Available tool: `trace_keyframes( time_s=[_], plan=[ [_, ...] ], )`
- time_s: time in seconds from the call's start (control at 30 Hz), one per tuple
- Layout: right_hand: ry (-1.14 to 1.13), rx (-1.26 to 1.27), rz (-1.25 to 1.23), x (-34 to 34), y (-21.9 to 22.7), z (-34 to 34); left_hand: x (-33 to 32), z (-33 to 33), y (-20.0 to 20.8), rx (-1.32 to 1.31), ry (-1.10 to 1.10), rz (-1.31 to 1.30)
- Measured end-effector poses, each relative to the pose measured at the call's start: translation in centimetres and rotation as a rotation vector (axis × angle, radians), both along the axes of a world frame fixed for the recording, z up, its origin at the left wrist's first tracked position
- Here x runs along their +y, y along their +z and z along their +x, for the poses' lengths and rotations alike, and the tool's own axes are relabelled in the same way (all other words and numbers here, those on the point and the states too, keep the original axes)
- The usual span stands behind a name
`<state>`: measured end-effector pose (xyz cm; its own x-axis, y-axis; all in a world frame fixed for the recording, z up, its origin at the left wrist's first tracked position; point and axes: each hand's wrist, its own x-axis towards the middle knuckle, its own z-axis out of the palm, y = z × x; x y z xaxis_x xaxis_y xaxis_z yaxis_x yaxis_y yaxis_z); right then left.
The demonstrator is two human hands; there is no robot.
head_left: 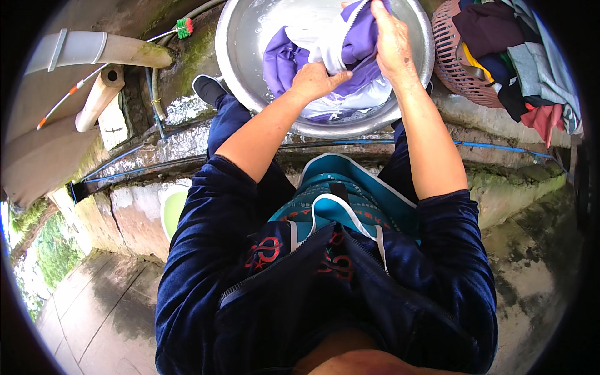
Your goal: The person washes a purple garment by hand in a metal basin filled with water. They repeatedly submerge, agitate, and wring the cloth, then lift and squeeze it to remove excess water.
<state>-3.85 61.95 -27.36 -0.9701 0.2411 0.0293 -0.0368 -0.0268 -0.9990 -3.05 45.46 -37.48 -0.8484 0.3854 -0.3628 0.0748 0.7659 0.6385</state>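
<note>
A purple and white zip jacket [286,61] lies bunched in a round metal basin [228,59], partly in water. My right hand [394,47] grips it at the basin's right side, raising an edge with the zip along it. Lower down and to the left, my left hand [315,81] is closed on a fold of the same jacket, its fingertips hidden in the cloth. Part of the jacket's raised edge runs out of view at the top.
A pink slatted basket [459,59] heaped with clothes [494,31] stands to the right. At the left are thick pipes [119,50] and a brush with green and red bristles [184,28]. Blue hoses [500,149] run along the ledge. A green basin [174,209] sits lower left.
</note>
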Motion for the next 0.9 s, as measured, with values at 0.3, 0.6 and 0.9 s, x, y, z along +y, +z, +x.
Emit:
trace_keyframes(
  time_s=[0.3,0.6,0.9],
  plan=[
    [-0.141,0.153,-0.346,4.4,2.0,0.1,-2.8,-6.8,3.0,0.301,0.675,0.902],
    [-0.046,0.26,-0.125,5.7,2.8,1.0,-6.7,-7.8,6.8,0.948,0.521,0.438],
    [-0.128,0.117,-0.038,5.0,0.3,0.5,-7.5,-6.3,4.2,0.465,-0.004,-0.328]
  ],
)
